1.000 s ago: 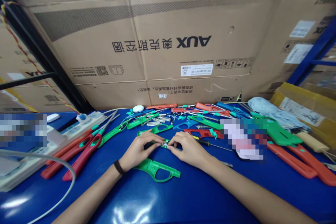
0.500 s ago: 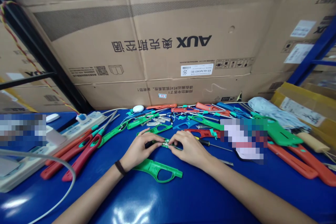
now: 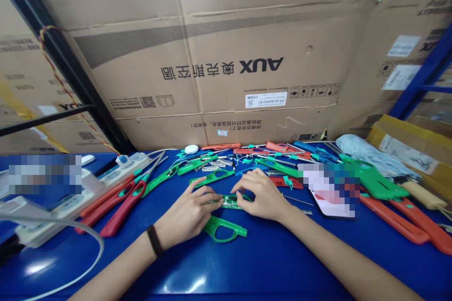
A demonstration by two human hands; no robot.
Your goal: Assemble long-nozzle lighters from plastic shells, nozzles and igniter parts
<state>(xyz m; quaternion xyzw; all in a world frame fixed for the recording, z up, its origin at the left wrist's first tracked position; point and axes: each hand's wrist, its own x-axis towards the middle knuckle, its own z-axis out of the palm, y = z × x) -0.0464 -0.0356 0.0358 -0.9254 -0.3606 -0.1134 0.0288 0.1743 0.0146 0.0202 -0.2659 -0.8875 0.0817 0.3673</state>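
Between my hands is a green lighter casing half (image 3: 231,202) with small clear and metallic parts inside. My left hand (image 3: 190,211) has its fingers closed on the casing's left end. My right hand (image 3: 261,195) is bent over the right side, thumb and forefinger curled onto the casing at its inner parts. Fingers hide much of the piece. Nearer to me, a second green casing half (image 3: 226,234) lies on the blue table, its left end covered by my left hand. Another green casing piece (image 3: 212,178) rests just beyond my hands.
Along the back lie several coloured lighter parts and a white oval object (image 3: 191,149). Red lighters (image 3: 123,211) and a white power strip (image 3: 45,223) are at left, with a looping cable (image 3: 100,244). A phone (image 3: 332,200) and orange lighters (image 3: 391,218) lie right. A screwdriver shaft (image 3: 298,199) points right.
The view has shifted slightly. My left hand has moved right and nearer, now covering the loose casing half's left end. My right thumb and forefinger have spread a little, showing more inner parts.
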